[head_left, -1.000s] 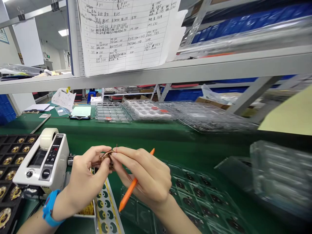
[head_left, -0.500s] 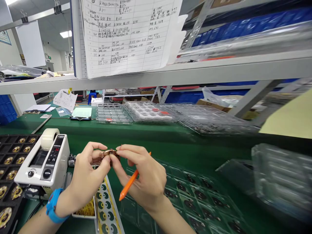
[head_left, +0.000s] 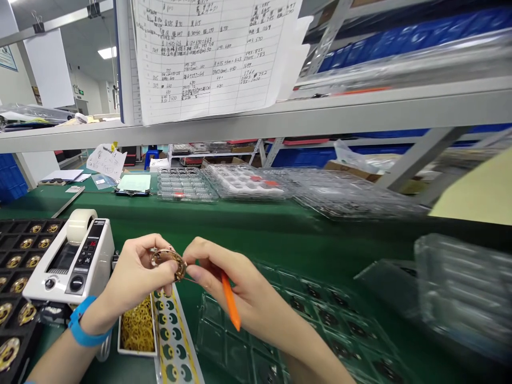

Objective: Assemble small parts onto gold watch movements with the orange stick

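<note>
My left hand (head_left: pixel 140 266) is closed round the edge of a ring-shaped, gold-coloured metal part (head_left: pixel 162 258), tilted so that its open face shows. Thumb and forefinger of my right hand (head_left: pixel 228 277) pinch at the part's right edge; what lies between those fingertips is too small to make out. An orange pointed stick (head_left: pixel 231 301) is tucked in the same hand, its tapered end pointing down. Beneath the hands lie a white box of yellow rings (head_left: pixel 138 325) and a strip sheet (head_left: pixel 172 336) with rows of dark, crescent-like shapes.
At the left stand a white tape dispenser (head_left: pixel 76 261) and a black tray (head_left: pixel 24 234) of gold round parts. Clear plastic trays (head_left: pixel 312 320) with dark parts lie at right, more stacked trays (head_left: pixel 452 288) beyond. A shelf beam (head_left: pixel 248 120) crosses above.
The metal part has been turned so its open face shows. My right hand has moved slightly right and down, and the orange stick now points down to the right instead of the left.
</note>
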`<state>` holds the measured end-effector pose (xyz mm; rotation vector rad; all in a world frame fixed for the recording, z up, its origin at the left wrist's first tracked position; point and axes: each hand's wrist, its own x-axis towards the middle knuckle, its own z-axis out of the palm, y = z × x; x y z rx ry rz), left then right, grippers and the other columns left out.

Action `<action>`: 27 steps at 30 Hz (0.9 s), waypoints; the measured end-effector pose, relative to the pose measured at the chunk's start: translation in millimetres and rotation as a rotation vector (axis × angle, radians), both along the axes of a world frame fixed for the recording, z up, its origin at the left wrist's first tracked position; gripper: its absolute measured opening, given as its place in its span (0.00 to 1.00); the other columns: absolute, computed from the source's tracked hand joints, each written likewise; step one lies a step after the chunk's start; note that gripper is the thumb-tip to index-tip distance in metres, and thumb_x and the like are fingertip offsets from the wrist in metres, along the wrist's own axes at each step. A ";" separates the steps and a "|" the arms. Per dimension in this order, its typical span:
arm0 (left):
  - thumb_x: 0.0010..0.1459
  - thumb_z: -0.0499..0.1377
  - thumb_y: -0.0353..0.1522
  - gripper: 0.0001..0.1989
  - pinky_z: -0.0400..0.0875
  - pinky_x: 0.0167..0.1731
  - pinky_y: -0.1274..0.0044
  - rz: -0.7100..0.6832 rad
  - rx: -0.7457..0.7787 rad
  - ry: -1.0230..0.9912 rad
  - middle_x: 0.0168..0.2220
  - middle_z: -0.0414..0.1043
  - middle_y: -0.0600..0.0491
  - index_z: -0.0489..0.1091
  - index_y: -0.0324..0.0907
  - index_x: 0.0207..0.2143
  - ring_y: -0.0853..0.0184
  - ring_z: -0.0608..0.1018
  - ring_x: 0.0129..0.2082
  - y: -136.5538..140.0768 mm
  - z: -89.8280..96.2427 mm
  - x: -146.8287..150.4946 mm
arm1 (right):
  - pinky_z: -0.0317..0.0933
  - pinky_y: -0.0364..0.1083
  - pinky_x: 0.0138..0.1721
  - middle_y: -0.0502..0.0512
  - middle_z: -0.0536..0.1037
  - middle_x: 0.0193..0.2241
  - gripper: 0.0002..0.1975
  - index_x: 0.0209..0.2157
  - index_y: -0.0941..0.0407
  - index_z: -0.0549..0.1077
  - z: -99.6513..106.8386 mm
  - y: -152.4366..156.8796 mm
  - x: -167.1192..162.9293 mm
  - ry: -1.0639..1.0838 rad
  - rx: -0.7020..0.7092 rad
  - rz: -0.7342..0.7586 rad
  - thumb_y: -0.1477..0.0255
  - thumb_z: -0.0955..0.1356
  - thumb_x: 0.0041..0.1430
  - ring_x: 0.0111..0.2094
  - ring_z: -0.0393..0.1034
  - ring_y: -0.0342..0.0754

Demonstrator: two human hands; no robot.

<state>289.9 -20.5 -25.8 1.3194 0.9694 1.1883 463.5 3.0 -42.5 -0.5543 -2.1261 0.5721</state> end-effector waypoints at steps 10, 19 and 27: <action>0.41 0.61 0.28 0.08 0.57 0.13 0.85 -0.026 -0.035 0.008 0.15 0.59 0.63 0.62 0.41 0.20 0.80 0.61 0.13 1.5 -3.6 1.8 | 0.49 0.40 0.22 0.45 0.59 0.21 0.14 0.26 0.55 0.56 -9.3 1.4 -9.4 0.058 0.021 0.051 0.74 0.57 0.68 0.21 0.52 0.39; 0.52 0.63 0.30 0.06 0.66 0.19 0.81 0.055 0.284 0.114 0.25 0.61 0.58 0.72 0.38 0.25 0.76 0.71 0.18 15.7 -11.6 -4.5 | 0.43 0.41 0.18 0.45 0.53 0.15 0.28 0.19 0.55 0.58 -15.1 7.5 -19.9 0.242 -0.276 -0.114 0.52 0.59 0.67 0.18 0.46 0.39; 0.67 0.48 0.30 0.17 0.70 0.23 0.79 0.488 1.111 0.822 0.22 0.62 0.55 0.77 0.37 0.41 0.70 0.70 0.23 25.7 -46.4 -2.4 | 0.47 0.41 0.19 0.48 0.59 0.17 0.29 0.21 0.57 0.69 -7.4 -5.0 -22.6 0.280 -0.515 -0.174 0.44 0.67 0.55 0.19 0.50 0.41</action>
